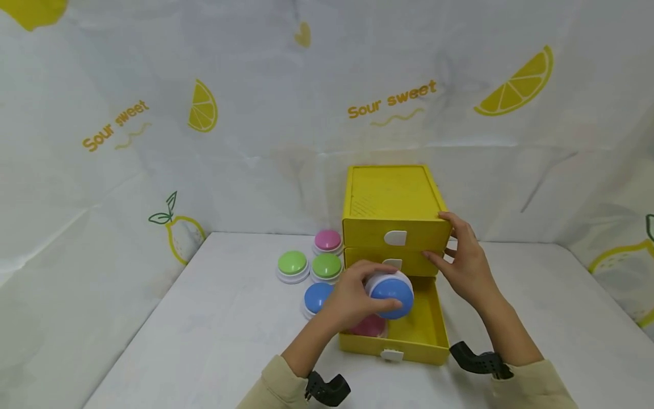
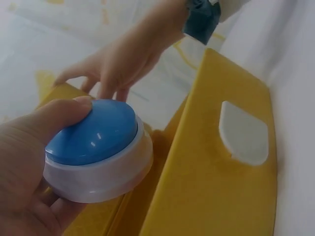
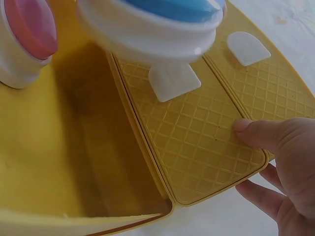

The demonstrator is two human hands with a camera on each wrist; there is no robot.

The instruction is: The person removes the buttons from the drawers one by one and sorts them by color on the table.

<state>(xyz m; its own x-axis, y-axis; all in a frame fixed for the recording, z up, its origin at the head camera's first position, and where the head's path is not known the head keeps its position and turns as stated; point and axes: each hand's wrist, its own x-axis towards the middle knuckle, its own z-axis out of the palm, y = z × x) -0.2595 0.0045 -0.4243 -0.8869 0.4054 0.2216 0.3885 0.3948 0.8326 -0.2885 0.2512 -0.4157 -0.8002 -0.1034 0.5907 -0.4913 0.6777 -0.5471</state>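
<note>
My left hand grips a round push button with a blue dome and white base, thumb on the dome. It is held tilted over the pulled-out bottom drawer of a yellow drawer cabinet. A pink push button lies at the left of that drawer, partly hidden by my left hand in the head view. My right hand holds the cabinet's right front corner. Its thumb presses the middle drawer's front, while the other fingers lie along the side and top corner.
Left of the cabinet, two green push buttons, a pink one and another blue one sit on the white table. The upper two drawers are closed, each with a white tab. A lemon-print cloth hangs behind.
</note>
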